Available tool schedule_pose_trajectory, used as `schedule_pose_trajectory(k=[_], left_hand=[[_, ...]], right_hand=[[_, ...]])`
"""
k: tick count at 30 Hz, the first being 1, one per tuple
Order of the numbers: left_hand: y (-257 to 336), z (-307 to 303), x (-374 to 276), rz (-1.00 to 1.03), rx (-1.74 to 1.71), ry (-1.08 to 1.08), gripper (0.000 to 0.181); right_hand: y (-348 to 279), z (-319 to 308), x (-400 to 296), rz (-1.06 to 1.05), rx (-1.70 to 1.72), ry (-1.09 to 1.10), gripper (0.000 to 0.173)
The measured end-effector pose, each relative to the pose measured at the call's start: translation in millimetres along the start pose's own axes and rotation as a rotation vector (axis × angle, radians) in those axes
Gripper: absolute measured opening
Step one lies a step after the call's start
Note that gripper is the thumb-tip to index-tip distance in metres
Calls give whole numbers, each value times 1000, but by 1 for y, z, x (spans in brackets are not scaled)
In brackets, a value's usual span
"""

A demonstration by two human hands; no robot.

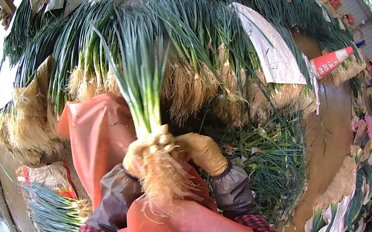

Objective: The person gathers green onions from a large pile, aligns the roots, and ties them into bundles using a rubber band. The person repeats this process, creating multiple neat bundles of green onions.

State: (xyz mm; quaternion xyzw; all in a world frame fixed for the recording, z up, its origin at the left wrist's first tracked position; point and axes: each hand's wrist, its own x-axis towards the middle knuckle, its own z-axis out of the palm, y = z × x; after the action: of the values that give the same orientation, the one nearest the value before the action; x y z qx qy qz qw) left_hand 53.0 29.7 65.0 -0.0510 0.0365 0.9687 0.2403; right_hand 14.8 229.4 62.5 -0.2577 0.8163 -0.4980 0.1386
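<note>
Before my chest is a bunch of green onions [150, 106], leaves pointing away and pale, shaggy roots [164, 178] towards me. My left hand [134, 155], in a tan glove, is wrapped around the white stem bases from the left. From the right, my right hand [204, 152], also gloved, reaches to the same stem bases; its fingertips are hidden behind the bunch and roots. An orange-red waterproof apron [95, 126] covers my lap beneath the bunch. Both forearms wear grey sleeve covers over a pink-and-black checked shirt.
Rows of green onions [199, 37] lie ahead, partly under a white sheet [268, 45]. Loose leaves [271, 159] are heaped at my right. More onions [55, 210] lie lower left beside a printed sack [50, 178]. A red-and-white cone [329, 62] bears writing. People work far right.
</note>
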Motion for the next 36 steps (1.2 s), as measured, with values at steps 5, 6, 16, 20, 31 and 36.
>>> schedule_pose_trajectory(k=[5, 6, 16, 20, 31, 36], left_hand=[[17, 21, -18, 133, -142, -367, 10], [14, 23, -15, 174, -72, -246, 11], [-4, -26, 8, 45, 316, 252, 49], [-23, -33, 20, 16, 438, 380, 44], [-36, -61, 25, 101, 217, 288, 41], [-23, -58, 12, 7, 6, 95, 45]], right_hand=[[128, -54, -20, 396, 537, 618, 35], [129, -64, -9, 292, 319, 736, 36], [107, -89, 104, 583, -216, 447, 26], [40, -46, 51, 489, 290, 267, 31], [71, -38, -3, 339, 639, 854, 27], [44, 5, 48, 421, 1183, -130, 46]])
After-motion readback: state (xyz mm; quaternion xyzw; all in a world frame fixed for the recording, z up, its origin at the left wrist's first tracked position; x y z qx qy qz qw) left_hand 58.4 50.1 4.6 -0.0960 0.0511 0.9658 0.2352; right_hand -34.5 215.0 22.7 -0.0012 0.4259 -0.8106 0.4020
